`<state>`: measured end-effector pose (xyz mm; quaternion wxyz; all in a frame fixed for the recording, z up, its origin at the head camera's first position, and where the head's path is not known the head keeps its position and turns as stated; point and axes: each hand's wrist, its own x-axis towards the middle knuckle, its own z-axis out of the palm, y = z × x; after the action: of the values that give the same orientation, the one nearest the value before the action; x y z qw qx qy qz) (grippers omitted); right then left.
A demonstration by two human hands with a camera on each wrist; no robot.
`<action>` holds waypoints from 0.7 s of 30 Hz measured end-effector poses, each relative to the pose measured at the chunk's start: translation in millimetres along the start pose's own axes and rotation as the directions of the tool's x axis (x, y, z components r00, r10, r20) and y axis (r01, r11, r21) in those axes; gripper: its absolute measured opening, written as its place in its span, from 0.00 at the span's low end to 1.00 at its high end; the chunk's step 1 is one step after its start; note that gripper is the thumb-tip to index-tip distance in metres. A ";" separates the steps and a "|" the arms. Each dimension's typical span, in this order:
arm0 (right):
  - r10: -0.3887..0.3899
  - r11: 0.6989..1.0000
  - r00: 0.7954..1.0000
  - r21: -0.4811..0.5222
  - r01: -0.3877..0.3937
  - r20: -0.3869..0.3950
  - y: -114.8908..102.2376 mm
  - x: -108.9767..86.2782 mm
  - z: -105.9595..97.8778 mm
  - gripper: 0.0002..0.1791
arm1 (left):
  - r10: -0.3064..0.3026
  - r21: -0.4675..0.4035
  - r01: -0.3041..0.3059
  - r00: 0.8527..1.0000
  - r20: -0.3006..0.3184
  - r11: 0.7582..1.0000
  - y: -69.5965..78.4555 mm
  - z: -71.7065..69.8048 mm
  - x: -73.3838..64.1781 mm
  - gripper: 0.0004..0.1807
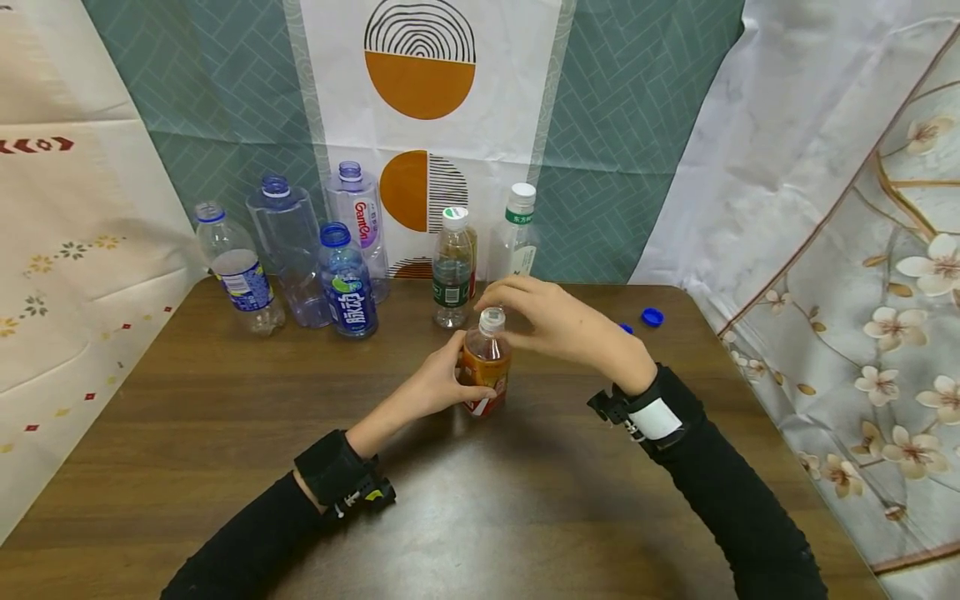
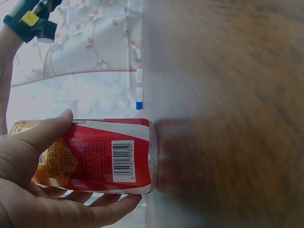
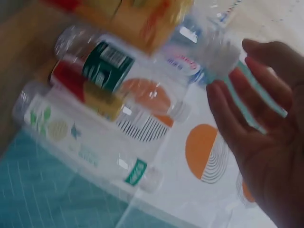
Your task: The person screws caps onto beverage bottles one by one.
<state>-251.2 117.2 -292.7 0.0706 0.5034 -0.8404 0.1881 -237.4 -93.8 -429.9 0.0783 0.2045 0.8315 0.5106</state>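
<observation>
A small plastic bottle (image 1: 487, 367) with a red and orange label and a whitish cap (image 1: 492, 320) stands upright on the table. My left hand (image 1: 442, 375) grips its body, thumb across the front. In the left wrist view the barcode side of the label (image 2: 104, 156) shows between thumb and fingers. My right hand (image 1: 558, 325) hovers at the cap, its fingers loosely bent and spread. The right wrist view shows the fingertips (image 3: 216, 90) close around the blurred cap (image 3: 225, 61), with gaps between them.
Uncapped bottles, including a blue one (image 1: 348, 292), stand at the back left of the wooden table (image 1: 375, 533). Behind the held bottle are a green-labelled bottle (image 1: 452, 279) and a tall white-capped bottle (image 1: 517, 233). A blue cap (image 1: 652, 317) lies at the back right.
</observation>
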 end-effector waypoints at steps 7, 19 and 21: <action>-0.125 0.992 0.966 -0.002 0.129 0.228 11.2 8.7 -24.1 0.24 | -0.019 0.003 0.018 1.000 0.003 1.000 0.7 0.3 -0.7 0.45; -0.202 0.976 0.936 -0.023 0.218 0.288 12.6 21.8 -21.7 0.17 | -0.033 -0.005 0.033 0.999 0.011 0.999 2.4 -0.5 -0.5 0.47; -0.164 0.983 0.945 -0.038 0.182 0.283 10.7 22.8 -20.9 0.16 | -0.030 -0.004 0.030 0.999 0.013 1.000 2.2 -0.6 -0.6 0.47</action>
<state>-273.0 111.1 -269.1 -0.0162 0.5942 -0.8001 0.0814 -236.5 -93.6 -427.8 0.0915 0.1951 0.8328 0.5100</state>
